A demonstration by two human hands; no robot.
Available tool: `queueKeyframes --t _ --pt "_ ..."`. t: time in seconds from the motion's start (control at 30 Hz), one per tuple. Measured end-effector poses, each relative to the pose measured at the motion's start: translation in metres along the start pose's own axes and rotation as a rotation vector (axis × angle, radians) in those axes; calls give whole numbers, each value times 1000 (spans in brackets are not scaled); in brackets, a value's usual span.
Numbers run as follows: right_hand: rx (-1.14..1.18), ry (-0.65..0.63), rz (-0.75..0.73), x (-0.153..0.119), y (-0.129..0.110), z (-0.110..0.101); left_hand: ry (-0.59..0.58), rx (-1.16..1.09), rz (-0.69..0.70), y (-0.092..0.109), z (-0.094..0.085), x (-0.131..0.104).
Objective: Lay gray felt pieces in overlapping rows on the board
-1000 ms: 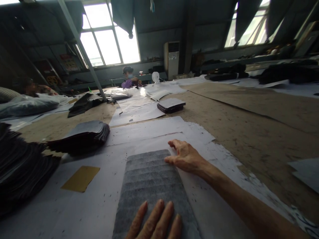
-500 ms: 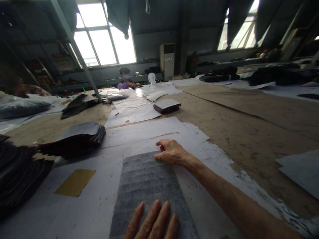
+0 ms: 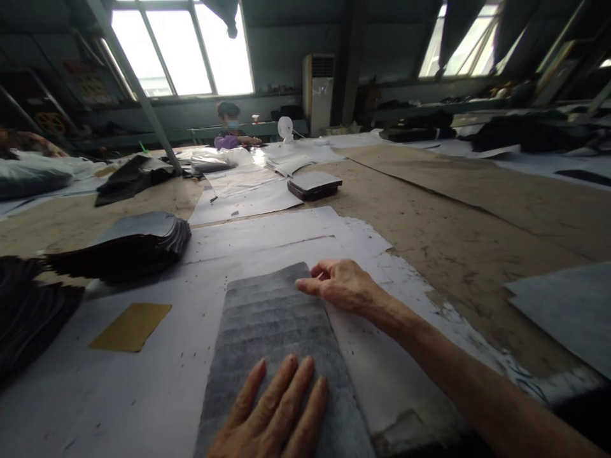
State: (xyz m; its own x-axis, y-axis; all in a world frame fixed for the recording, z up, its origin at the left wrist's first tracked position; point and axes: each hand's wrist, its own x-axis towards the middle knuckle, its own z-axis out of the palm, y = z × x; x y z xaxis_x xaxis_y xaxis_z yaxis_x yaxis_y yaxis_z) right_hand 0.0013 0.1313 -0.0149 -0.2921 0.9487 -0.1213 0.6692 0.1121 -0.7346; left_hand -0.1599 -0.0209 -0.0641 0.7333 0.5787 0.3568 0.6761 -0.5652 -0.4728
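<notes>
A long grey felt-like fabric piece [image 3: 267,318], marked with crosswise bands, lies on white paper [image 3: 191,381] in front of me. My left hand [image 3: 277,413] rests flat on its near part, fingers spread. At the far right corner, my right hand [image 3: 341,283] pinches the fabric's edge, thumb on top and the fingers curled at the side. That corner looks slightly lifted. The fingertips under the edge are partly hidden. To the left, a mustard-coloured card [image 3: 131,326] lies on the paper.
Stacks of dark fabric pieces stand at left, one nearer [image 3: 33,318] and one farther [image 3: 138,245]. A smaller stack [image 3: 315,184] sits ahead. Across the table are a white fan [image 3: 285,129] and a masked person [image 3: 231,130]. A pale sheet [image 3: 568,305] lies at right.
My right hand has closed in on the fabric's far right corner, which now rises a little. My left hand lies farther onto the fabric. The view has tilted down slightly.
</notes>
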Motion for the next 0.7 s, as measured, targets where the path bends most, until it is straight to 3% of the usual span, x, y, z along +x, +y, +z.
queueKeyframes --t 0.23,0.4,0.53,0.7 --pt "16 55 0 -20 1 7 -32 -11 23 1 -2 2" --pt "-152 23 50 -58 -11 18 -26 -75 -18 3 -3 0" --pt "-335 182 65 -82 -15 39 -14 -101 -22 3 -1 -2" --pt "-503 395 -175 -84 0 63 -52 -106 -46 6 0 -6"
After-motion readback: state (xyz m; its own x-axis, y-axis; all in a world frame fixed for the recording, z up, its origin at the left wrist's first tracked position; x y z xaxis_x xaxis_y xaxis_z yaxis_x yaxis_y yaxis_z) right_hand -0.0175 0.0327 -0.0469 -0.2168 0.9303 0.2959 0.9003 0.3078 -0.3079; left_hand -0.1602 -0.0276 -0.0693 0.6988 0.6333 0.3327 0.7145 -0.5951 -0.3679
